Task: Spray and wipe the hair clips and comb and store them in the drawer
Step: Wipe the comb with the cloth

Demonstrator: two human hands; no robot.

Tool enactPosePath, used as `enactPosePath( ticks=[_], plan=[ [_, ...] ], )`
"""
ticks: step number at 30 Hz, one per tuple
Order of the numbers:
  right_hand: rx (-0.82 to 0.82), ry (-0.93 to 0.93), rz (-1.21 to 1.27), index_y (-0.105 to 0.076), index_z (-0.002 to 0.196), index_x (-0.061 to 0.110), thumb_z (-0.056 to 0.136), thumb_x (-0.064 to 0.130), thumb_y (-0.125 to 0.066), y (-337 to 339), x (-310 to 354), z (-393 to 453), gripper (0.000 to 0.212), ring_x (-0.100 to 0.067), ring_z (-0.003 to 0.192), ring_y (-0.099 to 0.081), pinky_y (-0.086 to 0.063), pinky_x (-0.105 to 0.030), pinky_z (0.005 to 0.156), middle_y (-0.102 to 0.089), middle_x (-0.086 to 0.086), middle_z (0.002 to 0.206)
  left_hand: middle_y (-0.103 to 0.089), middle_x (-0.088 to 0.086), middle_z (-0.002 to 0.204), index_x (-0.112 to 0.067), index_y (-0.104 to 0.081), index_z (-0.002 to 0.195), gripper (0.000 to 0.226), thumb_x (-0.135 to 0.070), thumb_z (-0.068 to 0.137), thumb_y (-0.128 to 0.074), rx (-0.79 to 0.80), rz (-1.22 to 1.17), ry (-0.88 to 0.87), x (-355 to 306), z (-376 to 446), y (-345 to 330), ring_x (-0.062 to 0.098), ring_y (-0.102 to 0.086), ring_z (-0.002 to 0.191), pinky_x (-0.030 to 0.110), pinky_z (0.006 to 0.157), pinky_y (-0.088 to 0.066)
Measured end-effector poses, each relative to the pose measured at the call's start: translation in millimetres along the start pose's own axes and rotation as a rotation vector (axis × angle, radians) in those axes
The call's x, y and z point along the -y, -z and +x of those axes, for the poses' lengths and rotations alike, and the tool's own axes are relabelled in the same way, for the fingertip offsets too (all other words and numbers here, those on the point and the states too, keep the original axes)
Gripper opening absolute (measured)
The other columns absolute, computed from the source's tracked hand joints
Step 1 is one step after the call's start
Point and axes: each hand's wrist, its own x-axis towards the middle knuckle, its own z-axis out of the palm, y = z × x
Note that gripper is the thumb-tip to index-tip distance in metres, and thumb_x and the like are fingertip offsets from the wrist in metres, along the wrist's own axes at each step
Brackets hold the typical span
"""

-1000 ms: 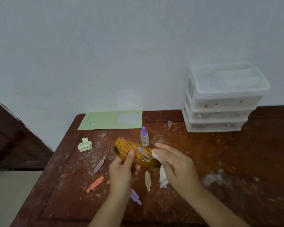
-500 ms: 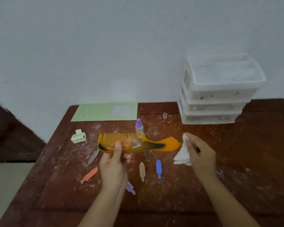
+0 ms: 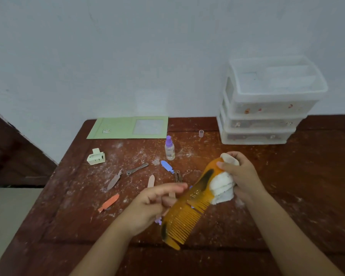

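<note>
An amber comb [image 3: 189, 204] is held tilted above the brown table [image 3: 287, 196] in the lower middle of the frame, its handle pointing up and to the right, its teeth down and to the right. The left hand [image 3: 147, 208] is seen on the toothed half, with the fingers loosely curled and the forefinger stretched along the spine; how firmly the comb is gripped cannot be told. The right hand [image 3: 241, 176] is closed around a white cloth [image 3: 221, 186], which is pressed against the comb's handle.

Hair clips are scattered on the table left of centre: a cream claw clip [image 3: 96, 157], a grey clip [image 3: 114, 179], a metal clip [image 3: 136, 169], an orange clip [image 3: 109, 203], a blue clip [image 3: 167, 166], a beige clip [image 3: 151, 181] and a dark brown clip [image 3: 178, 176]. A spray bottle [image 3: 169, 148] with a purple top is standing upright just behind them, and a small clear cap [image 3: 201, 133] lies further back. A translucent drawer unit [image 3: 267, 108] is placed at the upper right against the wall, and a green folder [image 3: 127, 127] lies flat at the table's far edge.
</note>
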Motion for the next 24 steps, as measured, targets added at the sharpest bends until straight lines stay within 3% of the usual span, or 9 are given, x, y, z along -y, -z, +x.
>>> enactPosePath(
  ticks=[2,4,8,10,14,16,18,20,24],
  plan=[
    [-0.007,0.064,-0.055,-0.052,0.078,0.02,0.078,-0.006,-0.062,-3.9,1.8,-0.7,0.027,-0.017,0.065,-0.052,-0.051,-0.025,0.052,-0.054,-0.003,0.079,-0.068,0.001,0.113,-0.024,-0.065,0.108,0.058,-0.012,0.052,-0.074,-0.001,-0.291,0.091,1.9,1.3,-3.6,0.017,-0.068,0.091,0.028,0.069,-0.057],
    [-0.027,0.128,-0.181,-0.053,0.078,0.023,0.078,-0.001,-0.065,-8.6,2.1,-2.0,0.026,-0.018,0.071,-0.054,-0.05,-0.032,0.062,-0.056,-0.001,0.082,-0.071,0.007,0.104,-0.016,-0.055,0.117,0.071,-0.028,0.053,-0.084,0.06,-0.33,0.189,4.1,3.4,-8.4,0.023,-0.07,0.084,0.03,0.064,-0.057],
    [-0.17,0.341,-0.463,-0.061,0.091,0.02,0.082,0.021,-0.063,-14.6,3.6,-10.8,0.009,-0.013,0.095,-0.052,-0.045,-0.028,0.079,-0.058,0.001,0.107,-0.074,0.0,0.079,-0.008,-0.054,0.116,0.041,0.002,0.077,-0.058,-0.067,-0.151,0.177,2.3,7.5,-16.9,0.009,-0.069,0.067,0.02,0.061,-0.056],
    [-0.19,0.61,-0.636,-0.062,0.104,0.013,0.081,0.03,-0.058,-12.6,5.5,-18.3,0.029,-0.007,0.109,-0.04,-0.034,-0.019,0.089,-0.043,0.003,0.124,-0.073,-0.003,0.071,-0.01,-0.062,0.1,0.028,0.011,0.083,-0.051,-0.143,-0.041,0.154,1.9,8.4,-18.6,0.006,-0.067,0.062,0.018,0.059,-0.054],
    [0.357,1.168,-0.991,-0.058,0.106,0.007,0.092,0.029,-0.04,-20.3,-9.1,-27.4,0.031,-0.014,0.109,-0.042,-0.036,-0.017,0.095,-0.045,-0.01,0.127,-0.067,-0.004,0.058,-0.005,-0.062,0.088,0.018,0.009,0.085,-0.05,-0.255,0.094,0.116,1.2,8.5,-21.5,0.008,-0.061,0.053,0.017,0.054,-0.05],
    [0.42,1.236,-1.114,-0.064,0.101,0.002,0.096,0.025,-0.032,-26.9,-21.9,-26.7,0.04,-0.018,0.107,-0.042,-0.035,-0.02,0.094,-0.055,-0.014,0.118,-0.051,0.004,0.058,0.003,-0.06,0.083,0.006,-0.003,0.083,-0.057,-0.287,0.269,-0.004,0.0,6.0,-24.3,0.013,-0.047,0.052,0.022,0.053,-0.039],
    [0.392,1.283,-1.092,-0.065,0.097,0.002,0.097,0.022,-0.028,-31.1,-26.2,-27.8,0.042,-0.02,0.101,-0.042,-0.032,-0.018,0.094,-0.061,-0.013,0.108,-0.035,0.001,0.059,0.008,-0.055,0.08,0.025,-0.016,0.077,-0.056,-0.264,0.449,-0.137,-2.0,0.5,-26.7,0.008,-0.033,0.053,0.023,0.055,-0.029],
    [0.363,1.331,-1.027,-0.06,0.099,0.006,0.098,0.023,-0.029,-31.8,-25.2,-28.8,0.035,-0.018,0.097,-0.043,-0.031,-0.018,0.091,-0.055,-0.005,0.108,-0.045,-0.009,0.054,-0.002,-0.06,0.08,0.011,-0.011,0.081,-0.055,-0.22,0.468,-0.168,-10.1,-2.5,-28.3,-0.001,-0.04,0.05,0.016,0.057,-0.033],
    [0.17,1.325,-0.999,-0.065,0.091,0.002,0.094,0.019,-0.041,-22.9,-10.4,-5.3,0.03,-0.018,0.089,-0.044,-0.031,-0.015,0.084,-0.057,-0.007,0.102,-0.067,-0.018,0.065,-0.022,-0.063,0.084,0.022,-0.003,0.083,-0.052,-0.189,0.454,-0.147,-14.2,-6.6,-27.5,-0.004,-0.061,0.063,0.011,0.061,-0.046]
  ],
)
